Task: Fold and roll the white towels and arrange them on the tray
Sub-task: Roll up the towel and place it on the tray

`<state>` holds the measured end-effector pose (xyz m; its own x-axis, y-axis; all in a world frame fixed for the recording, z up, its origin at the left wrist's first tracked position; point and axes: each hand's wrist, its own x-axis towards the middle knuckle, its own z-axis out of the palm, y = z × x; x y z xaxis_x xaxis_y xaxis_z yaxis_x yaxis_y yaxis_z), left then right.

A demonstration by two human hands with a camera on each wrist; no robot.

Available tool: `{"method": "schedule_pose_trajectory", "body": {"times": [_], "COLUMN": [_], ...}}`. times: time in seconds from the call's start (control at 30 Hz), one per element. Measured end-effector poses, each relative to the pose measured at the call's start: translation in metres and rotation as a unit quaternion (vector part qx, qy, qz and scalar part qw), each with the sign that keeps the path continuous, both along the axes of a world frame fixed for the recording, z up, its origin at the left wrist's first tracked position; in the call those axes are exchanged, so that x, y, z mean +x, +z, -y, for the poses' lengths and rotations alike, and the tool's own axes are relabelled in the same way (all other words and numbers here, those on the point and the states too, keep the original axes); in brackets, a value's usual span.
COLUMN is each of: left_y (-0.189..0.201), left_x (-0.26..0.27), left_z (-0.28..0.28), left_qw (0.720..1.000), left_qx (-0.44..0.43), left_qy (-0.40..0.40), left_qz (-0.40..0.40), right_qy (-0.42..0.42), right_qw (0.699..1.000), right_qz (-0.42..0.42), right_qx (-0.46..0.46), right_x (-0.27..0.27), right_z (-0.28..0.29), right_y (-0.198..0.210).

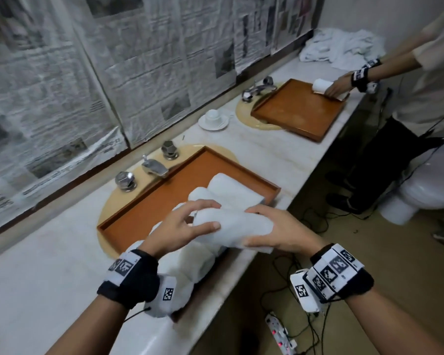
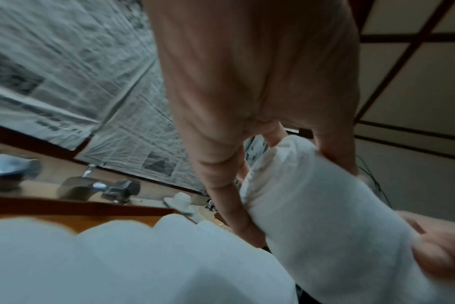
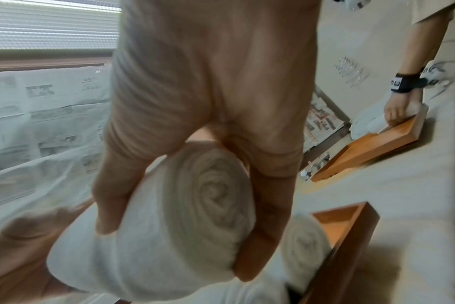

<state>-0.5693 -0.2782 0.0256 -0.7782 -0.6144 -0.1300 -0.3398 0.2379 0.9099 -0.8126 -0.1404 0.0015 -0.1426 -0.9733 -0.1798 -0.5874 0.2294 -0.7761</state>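
— White, soft and rolled up like a log: that is the rolled white towel (image 1: 231, 226) held up in both hands. See it?

— Yes. How does the left hand (image 1: 183, 224) hold it?

— Its thumb (image 1: 205, 228) is curled onto the near side of the roll and its fingers (image 1: 203, 204) bend over the far side. So it grips the left end.

— And the right hand (image 1: 280, 233)?

— It grips the right end. From the right wrist view you can see the swirl of the roll between the thumb and the fingers. Both wrists wear black bands with square marks.

— Where is the roll?

— Up in the air, over the near edge of the brown wooden tray (image 1: 149, 203). The tray sits on the pale marble counter (image 1: 49, 265), over the sink.

— What is in the tray?

— Two more rolled white towels (image 1: 231, 190), side by side near its right end. More white towels (image 1: 185, 275) lie bunched at the counter's front edge, under the left wrist.

— And far off?

— Another person's hand (image 1: 337, 87) presses a small white roll (image 1: 321, 85) at the far corner of a second brown tray (image 1: 292, 108).
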Motion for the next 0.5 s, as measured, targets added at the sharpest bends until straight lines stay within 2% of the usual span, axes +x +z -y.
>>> {"method": "schedule_pose_trajectory", "body": {"times": [0.1,0.3,0.5], "left_y": [0.005,0.015,0.008], "left_x": [-0.038,-0.101,-0.157], "left_z": [0.027,0.081,0.139], "left_qw": [0.999,0.986,0.966], "left_qx": [-0.041,-0.138,-0.208], "left_qy": [-0.029,-0.069,-0.121], "left_qz": [0.020,0.069,0.095], "right_qy": [-0.048,-0.071,-0.130], "right_qw": [0.998,0.995,0.988], "right_qz": [0.008,-0.016,-0.035], "right_qx": [-0.046,-0.072,-0.074], "right_x": [-0.034,-0.079,-0.106], "right_z": [0.017,0.055,0.104], "right_y": [0.000,0.014,-0.005]}}
